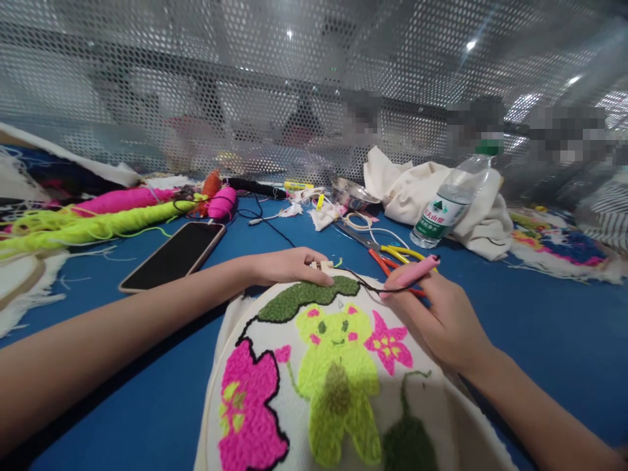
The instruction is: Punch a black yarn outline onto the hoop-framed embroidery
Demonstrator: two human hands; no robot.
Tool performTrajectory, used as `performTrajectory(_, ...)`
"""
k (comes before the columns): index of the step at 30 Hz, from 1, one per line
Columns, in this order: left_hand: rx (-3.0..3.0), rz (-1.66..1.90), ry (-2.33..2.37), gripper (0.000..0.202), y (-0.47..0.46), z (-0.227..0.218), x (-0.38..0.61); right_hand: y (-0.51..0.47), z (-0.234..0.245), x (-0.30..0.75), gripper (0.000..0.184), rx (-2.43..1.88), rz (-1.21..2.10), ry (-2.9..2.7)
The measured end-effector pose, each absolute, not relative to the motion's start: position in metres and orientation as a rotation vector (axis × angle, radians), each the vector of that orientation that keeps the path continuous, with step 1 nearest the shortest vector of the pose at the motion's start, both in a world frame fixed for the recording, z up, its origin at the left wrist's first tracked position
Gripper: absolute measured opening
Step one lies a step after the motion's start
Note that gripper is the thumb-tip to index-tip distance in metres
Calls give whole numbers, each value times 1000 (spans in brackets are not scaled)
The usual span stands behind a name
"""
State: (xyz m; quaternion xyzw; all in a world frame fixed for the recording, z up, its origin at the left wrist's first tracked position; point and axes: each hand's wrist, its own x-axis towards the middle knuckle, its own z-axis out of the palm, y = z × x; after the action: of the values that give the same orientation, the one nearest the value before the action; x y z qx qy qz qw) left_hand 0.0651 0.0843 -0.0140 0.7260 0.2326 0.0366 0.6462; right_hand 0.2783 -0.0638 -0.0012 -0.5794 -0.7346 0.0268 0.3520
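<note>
A round embroidery hoop with white cloth [294,333] lies tilted in front of me, worked with a yellow-green bear, pink flowers and green leaves, some edged in black yarn. At its far rim my left hand [289,267] is closed around the edge beside the pale hoop clasp [322,265], thumb on top of the dark green leaf [304,297]. My right hand [441,320] grips a pink-handled punch needle [415,271] just above the cloth's upper right. Black yarn [363,281] runs from the handle toward the rim. The needle's tip is hidden by my fingers.
Behind the hoop lie orange and yellow-handled scissors [377,256], a metal bowl [353,193] and a water bottle [444,203]. A phone [174,256] and yellow-green yarn [98,226] are at the left. Perforated metal [220,85] closes off the back of the blue table [549,327].
</note>
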Motion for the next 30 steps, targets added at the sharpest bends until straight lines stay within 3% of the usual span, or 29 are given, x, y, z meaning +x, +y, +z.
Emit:
performTrajectory(14, 1729, 98, 545, 21, 83, -12, 65, -68, -1, 285, 10, -1365, -211, -1777)
performTrajectory(30, 1750, 86, 529, 23, 85, -13, 65, -69, 3, 285, 11, -1424, -162, -1781)
